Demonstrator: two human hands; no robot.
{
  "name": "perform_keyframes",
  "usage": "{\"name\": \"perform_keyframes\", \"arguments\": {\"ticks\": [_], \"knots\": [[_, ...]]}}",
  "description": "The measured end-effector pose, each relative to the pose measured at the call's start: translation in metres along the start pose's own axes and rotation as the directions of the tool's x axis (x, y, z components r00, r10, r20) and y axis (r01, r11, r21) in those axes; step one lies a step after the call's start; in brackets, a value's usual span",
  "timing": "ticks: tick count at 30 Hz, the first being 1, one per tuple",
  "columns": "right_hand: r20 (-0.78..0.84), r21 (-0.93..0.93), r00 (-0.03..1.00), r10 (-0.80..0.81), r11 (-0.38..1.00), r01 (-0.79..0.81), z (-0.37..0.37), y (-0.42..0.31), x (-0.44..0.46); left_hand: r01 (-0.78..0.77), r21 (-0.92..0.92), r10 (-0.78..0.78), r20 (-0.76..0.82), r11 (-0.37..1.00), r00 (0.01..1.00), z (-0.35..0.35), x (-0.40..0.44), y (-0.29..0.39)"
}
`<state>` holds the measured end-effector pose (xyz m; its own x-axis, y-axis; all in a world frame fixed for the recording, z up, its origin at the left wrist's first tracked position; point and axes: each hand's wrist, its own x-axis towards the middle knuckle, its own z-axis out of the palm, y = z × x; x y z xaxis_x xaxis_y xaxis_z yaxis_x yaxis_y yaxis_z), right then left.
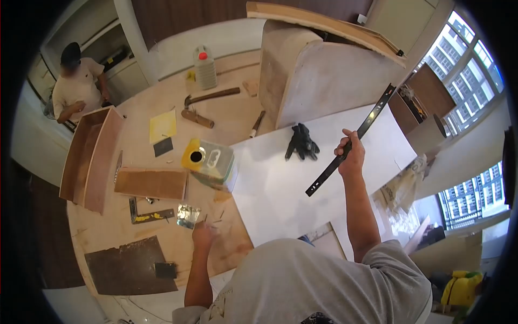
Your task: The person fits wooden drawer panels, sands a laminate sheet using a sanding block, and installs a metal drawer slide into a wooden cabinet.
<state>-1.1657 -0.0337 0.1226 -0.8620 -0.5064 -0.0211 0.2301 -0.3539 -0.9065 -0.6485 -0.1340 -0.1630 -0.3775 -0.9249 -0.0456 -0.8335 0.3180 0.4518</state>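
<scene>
My right hand point(350, 154) is closed around a long black metal rail point(372, 117), which slants over the white board point(270, 178). Below the rail's upper end stands a large wooden panel piece. My left hand point(204, 236) is closed low over the wooden table, beside a small shiny packet point(188, 215) and some thin screws or nails point(218, 217). Whatever its fingers hold is too small to make out. A black glove point(301, 142) lies on the white board, left of the rail.
A metal can point(213, 162), hammer point(216, 95), square point(154, 216), wooden block point(151, 182), dark sheet point(129, 264) and white jug point(205, 70) are on the table. A wooden drawer box point(89, 159) stands at left, near another person point(78, 89). The curved wooden piece point(329, 81) stands behind.
</scene>
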Motion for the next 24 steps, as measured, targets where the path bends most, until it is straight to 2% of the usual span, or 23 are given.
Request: {"name": "perform_keyframes", "arguments": {"ticks": [1, 2, 4, 5, 6, 7, 10, 12, 14, 17, 20, 21, 24], "knots": [[0.012, 0.000, 1.000, -0.011, 1.000, 0.011, -0.001, -0.009, 0.018, 0.028, 0.004, -0.028, -0.015, 1.000, 0.999, 0.006, -0.002, 0.001], [0.024, 0.001, 1.000, -0.017, 1.000, 0.017, -0.002, -0.016, 0.035, 0.104, -0.070, -0.109, -0.066, 0.992, 0.992, 0.007, -0.010, 0.009], [0.110, 0.128, 0.994, -0.016, 0.992, 0.002, -0.003, -0.032, 0.069, 0.232, -0.222, -0.269, -0.155, 0.947, 0.951, -0.002, -0.025, 0.030], [0.150, 0.182, 0.988, -0.023, 0.983, -0.005, -0.003, -0.039, 0.086, 0.381, -0.559, -0.477, -0.030, 0.737, 0.879, -0.010, -0.030, 0.047], [0.182, 0.229, 0.983, -0.028, 0.973, -0.015, -0.007, -0.047, 0.101, 0.471, -0.790, -0.603, 0.166, 0.392, 0.780, -0.019, -0.038, 0.069], [0.218, 0.246, 0.974, -0.053, 0.969, -0.003, -0.008, -0.057, 0.112, 0.490, -0.871, -0.625, 0.396, -0.024, 0.673, -0.024, -0.049, 0.090], [0.285, 0.160, 0.958, -0.036, 0.987, -0.011, -0.032, -0.062, 0.158, 0.331, -0.887, -0.525, 0.458, -0.321, 0.717, -0.018, -0.071, 0.152], [0.306, 0.075, 0.949, -0.078, 0.996, 0.057, -0.038, -0.067, 0.173, 0.329, -0.843, -0.386, 0.498, -0.425, 0.777, 0.002, -0.083, 0.183], [0.331, 0.107, 0.935, -0.124, 0.990, 0.094, -0.044, -0.070, 0.190, 0.331, -0.793, -0.260, 0.509, -0.511, 0.821, 0.014, -0.085, 0.213], [0.334, 0.252, 0.932, -0.141, 0.966, 0.056, -0.040, -0.100, 0.202, 0.351, -0.718, -0.091, 0.498, -0.601, 0.862, 0.022, -0.079, 0.265], [0.369, 0.294, 0.925, -0.092, 0.955, -0.022, -0.030, -0.122, 0.222, 0.349, -0.661, 0.052, 0.425, -0.664, 0.904, 0.013, -0.064, 0.308], [0.364, 0.220, 0.930, -0.053, 0.975, -0.030, -0.024, -0.131, 0.226, 0.347, -0.647, 0.098, 0.389, -0.679, 0.916, 0.007, -0.058, 0.319], [0.434, 0.036, 0.898, -0.072, 0.997, 0.062, -0.005, -0.146, 0.237, 0.351, -0.630, 0.208, 0.291, -0.692, 0.934, -0.010, -0.044, 0.340]]}}
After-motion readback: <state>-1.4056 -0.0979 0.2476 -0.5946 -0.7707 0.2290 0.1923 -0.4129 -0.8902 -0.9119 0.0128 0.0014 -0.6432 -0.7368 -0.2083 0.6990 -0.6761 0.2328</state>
